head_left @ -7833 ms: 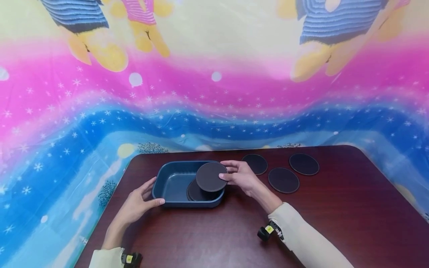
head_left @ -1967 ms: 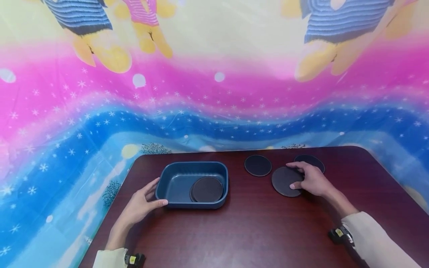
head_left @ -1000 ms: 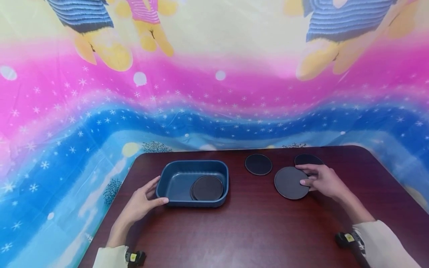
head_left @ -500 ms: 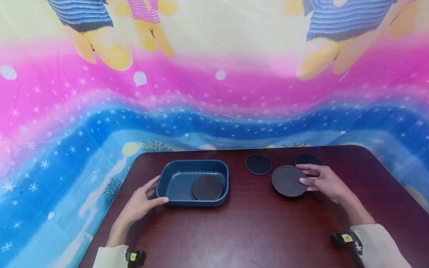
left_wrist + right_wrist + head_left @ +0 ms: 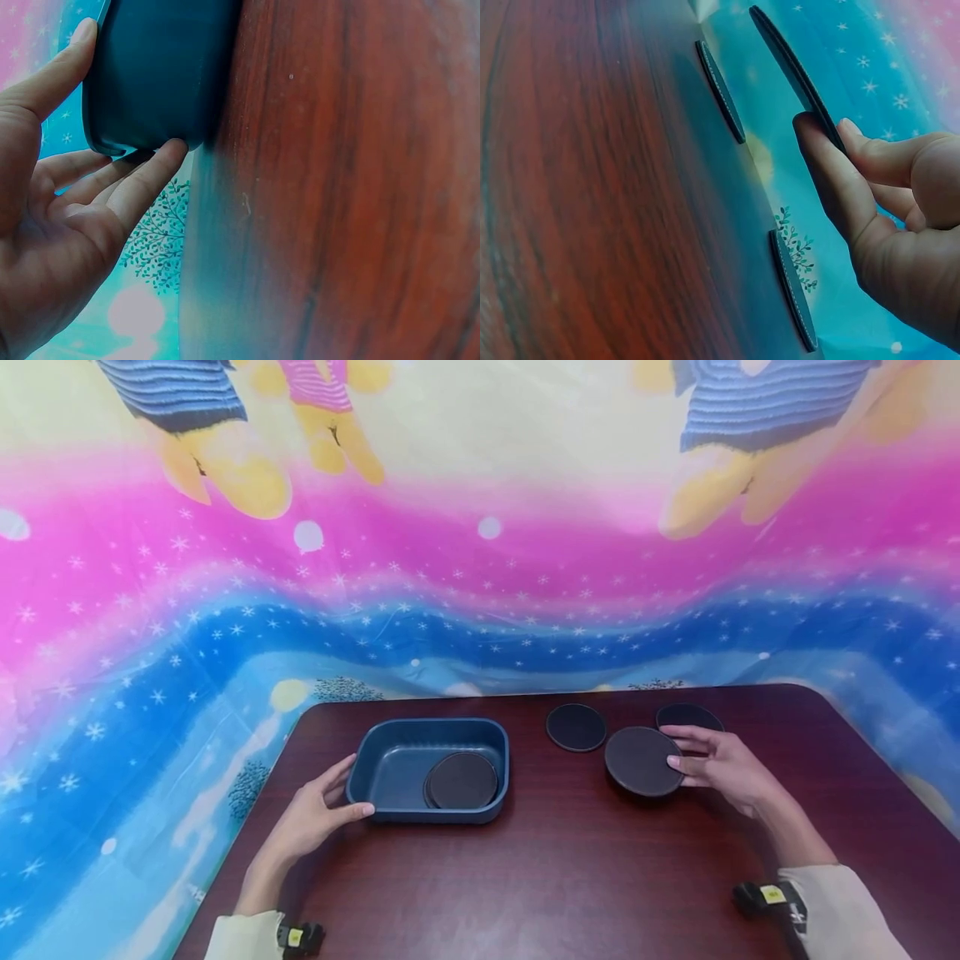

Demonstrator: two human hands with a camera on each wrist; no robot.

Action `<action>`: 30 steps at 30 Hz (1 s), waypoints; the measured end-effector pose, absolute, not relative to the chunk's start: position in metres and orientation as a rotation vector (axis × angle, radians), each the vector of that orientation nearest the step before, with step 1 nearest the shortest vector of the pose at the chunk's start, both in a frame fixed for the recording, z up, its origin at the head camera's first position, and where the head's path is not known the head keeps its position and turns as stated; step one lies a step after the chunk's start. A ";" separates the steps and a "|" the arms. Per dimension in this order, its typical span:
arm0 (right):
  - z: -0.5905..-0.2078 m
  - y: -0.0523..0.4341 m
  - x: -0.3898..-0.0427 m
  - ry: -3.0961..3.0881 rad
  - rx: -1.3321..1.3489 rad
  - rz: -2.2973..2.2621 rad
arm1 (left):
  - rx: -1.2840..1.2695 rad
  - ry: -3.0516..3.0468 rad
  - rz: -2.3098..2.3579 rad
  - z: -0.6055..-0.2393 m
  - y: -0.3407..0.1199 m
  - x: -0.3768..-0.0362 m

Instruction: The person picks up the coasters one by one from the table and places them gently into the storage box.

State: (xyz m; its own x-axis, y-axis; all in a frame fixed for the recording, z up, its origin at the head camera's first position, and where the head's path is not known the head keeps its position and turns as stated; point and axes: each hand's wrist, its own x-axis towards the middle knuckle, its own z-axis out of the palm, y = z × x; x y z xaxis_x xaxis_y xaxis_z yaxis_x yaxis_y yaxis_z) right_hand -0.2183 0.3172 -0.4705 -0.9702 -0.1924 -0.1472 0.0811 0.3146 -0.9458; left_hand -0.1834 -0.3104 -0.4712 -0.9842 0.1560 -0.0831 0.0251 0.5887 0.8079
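— Two hands busy, so log them one at a time. Your right hand (image 5: 723, 766) pinches a dark round disc (image 5: 643, 761) at its right edge, thumb on one face and fingers on the other. The right wrist view shows that disc (image 5: 795, 75) tilted and clear of the table (image 5: 570, 877), so it hangs in the air between the two discs lying flat.

— Why by the rim?

— My read: a thin flat piece offers nothing else to take hold of, and an edge pinch keeps your palm off its face. The tilt likely comes from lifting one side first.

— And the left?

— Your left hand (image 5: 311, 814) braces the blue tray (image 5: 375, 739) at its near left corner. Thumb (image 5: 56, 75) lies along the wall, fingertips (image 5: 161, 161) press under the rounded lower edge. Fingers are nearly straight, a steadying touch, nothing clenched. Probably it holds the tray square so it does not skate on the polished wood.

— What else lies about?

— One disc in the tray (image 5: 461, 780), at the right end of the floor, seemingly with another beneath it; I cannot be sure. One far disc (image 5: 576, 727) sits flat left of the held one, and a second flat disc (image 5: 686, 717) is partly hidden behind your right fingers. A bright printed cloth (image 5: 480, 568) hangs behind the table.
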 end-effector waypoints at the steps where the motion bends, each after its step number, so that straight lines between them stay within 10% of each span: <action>1: -0.470 0.317 -0.218 2.355 -0.103 -1.707 | 0.148 2.669 1.353 -0.472 -0.311 -0.184; 30: -0.458 0.313 -0.210 2.359 -0.064 -1.738 | 0.122 2.664 1.323 -0.469 -0.311 -0.184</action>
State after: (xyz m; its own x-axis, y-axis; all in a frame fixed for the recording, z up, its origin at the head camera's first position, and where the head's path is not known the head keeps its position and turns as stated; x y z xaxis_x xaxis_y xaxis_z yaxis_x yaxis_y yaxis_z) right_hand -0.2101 0.3134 -0.4585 -0.9768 -0.1593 -0.1429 0.0893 0.3035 -0.9486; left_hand -0.1837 -0.3108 -0.4695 -0.9832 0.1453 -0.1105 -0.0002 0.6045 0.7966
